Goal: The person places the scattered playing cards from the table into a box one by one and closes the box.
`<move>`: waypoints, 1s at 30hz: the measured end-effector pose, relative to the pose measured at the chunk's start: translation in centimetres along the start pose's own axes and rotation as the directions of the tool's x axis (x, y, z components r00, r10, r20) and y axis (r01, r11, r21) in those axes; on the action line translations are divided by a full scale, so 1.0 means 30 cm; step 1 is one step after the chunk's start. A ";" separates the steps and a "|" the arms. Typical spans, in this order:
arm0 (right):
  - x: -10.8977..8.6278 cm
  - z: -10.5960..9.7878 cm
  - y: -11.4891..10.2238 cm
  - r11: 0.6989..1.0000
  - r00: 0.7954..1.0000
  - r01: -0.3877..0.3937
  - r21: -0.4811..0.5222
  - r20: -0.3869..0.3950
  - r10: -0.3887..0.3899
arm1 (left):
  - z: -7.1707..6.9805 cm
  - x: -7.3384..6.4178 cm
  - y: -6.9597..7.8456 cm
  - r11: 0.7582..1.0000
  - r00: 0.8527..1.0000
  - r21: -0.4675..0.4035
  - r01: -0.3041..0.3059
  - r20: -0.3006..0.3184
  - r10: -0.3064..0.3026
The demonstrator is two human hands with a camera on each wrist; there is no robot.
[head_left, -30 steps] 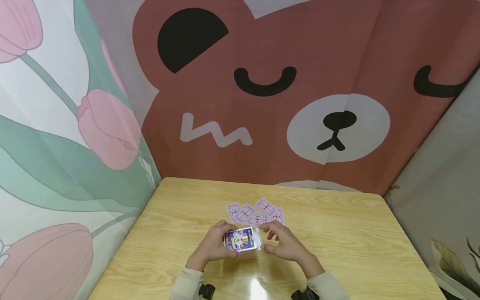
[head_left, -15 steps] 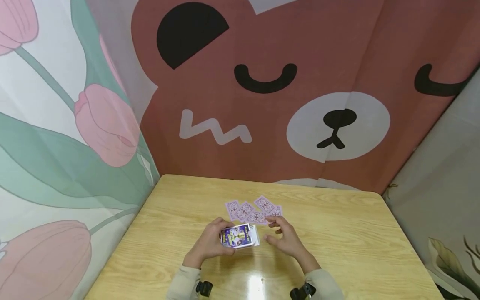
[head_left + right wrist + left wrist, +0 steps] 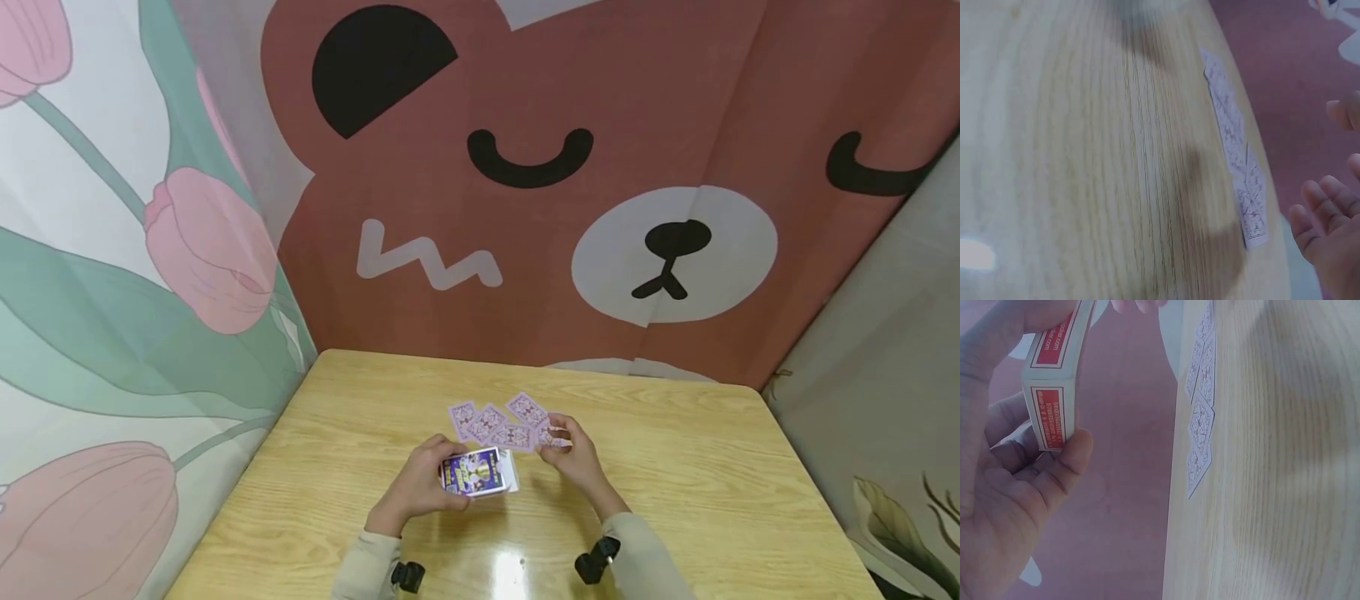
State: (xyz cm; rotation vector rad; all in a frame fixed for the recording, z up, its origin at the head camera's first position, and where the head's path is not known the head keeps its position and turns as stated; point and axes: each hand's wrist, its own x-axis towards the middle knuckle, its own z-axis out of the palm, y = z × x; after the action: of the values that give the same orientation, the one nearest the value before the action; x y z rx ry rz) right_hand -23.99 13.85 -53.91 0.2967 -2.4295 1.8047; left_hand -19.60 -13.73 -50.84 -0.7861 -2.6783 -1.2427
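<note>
Cards (image 3: 489,423) now have the right hand (image 3: 579,458) at their rightmost one; a second ago it was by the open end of the box (image 3: 472,472). The work seems to pass from box to cards. That hand is loosely parted; whether it touches a card, I cannot tell. The left hand (image 3: 420,483) grips the box's left end, above the table (image 3: 675,467). The box's long axis runs nearly sideways, white flap (image 3: 513,472) pointing right.
</note>
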 end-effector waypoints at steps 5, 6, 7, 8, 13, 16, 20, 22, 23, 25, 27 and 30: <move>0.057 0.015 0.091 0.999 1.000 -0.005 -0.050 0.002 0.005 | 0.002 0.003 -0.002 1.000 1.000 0.001 -0.002 0.006 0.002; 0.067 0.018 0.099 0.998 1.000 -0.002 -0.065 0.006 0.003 | 0.002 0.004 -0.002 1.000 1.000 0.003 -0.007 0.004 0.007; 0.076 0.022 0.105 0.997 1.000 -0.006 -0.071 0.008 0.007 | 0.003 0.004 -0.003 1.000 1.000 0.003 -0.013 0.002 0.013; 0.084 0.025 0.111 0.997 1.000 -0.010 -0.083 0.006 0.010 | 0.004 0.005 -0.003 1.000 1.000 0.006 -0.019 0.000 0.019; 0.120 0.039 0.133 0.992 0.999 -0.032 -0.122 -0.032 0.028 | 0.008 0.007 -0.004 1.000 1.000 0.003 -0.020 -0.005 0.020; 0.136 0.045 0.144 0.989 0.997 -0.051 -0.138 -0.067 0.042 | 0.012 0.009 -0.006 1.000 1.000 -0.003 -0.012 0.003 0.012; 0.159 0.057 0.153 0.988 0.994 -0.085 -0.130 -0.078 0.075 | 0.015 0.009 -0.006 1.000 1.000 -0.001 -0.009 0.008 0.009; 0.170 0.066 0.158 0.985 0.993 -0.107 -0.134 -0.071 0.098 | 0.015 0.009 -0.006 1.000 1.000 0.003 -0.007 0.007 0.007; 0.176 0.069 0.162 0.983 0.992 -0.118 -0.138 -0.069 0.109 | 0.014 0.008 -0.006 1.000 1.000 0.002 -0.007 0.006 0.007; 0.185 0.077 0.171 0.979 0.987 -0.149 -0.138 -0.075 0.139 | 0.014 0.007 -0.007 1.000 1.000 0.001 -0.004 0.005 0.004; 0.190 0.084 0.183 0.974 0.982 -0.175 -0.145 -0.096 0.162 | 0.015 0.007 -0.008 1.000 1.000 0.001 -0.010 0.006 0.010; 0.200 0.094 0.200 0.972 0.978 -0.181 -0.148 -0.132 0.162 | 0.015 0.010 -0.012 1.000 1.000 0.008 -0.028 0.003 0.028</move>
State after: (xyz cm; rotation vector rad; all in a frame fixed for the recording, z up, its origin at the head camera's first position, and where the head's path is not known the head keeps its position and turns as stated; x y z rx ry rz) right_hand -31.04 12.25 -59.18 -0.0355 -2.5636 1.6223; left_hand -19.97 -13.46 -51.30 -0.8213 -2.6633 -1.2242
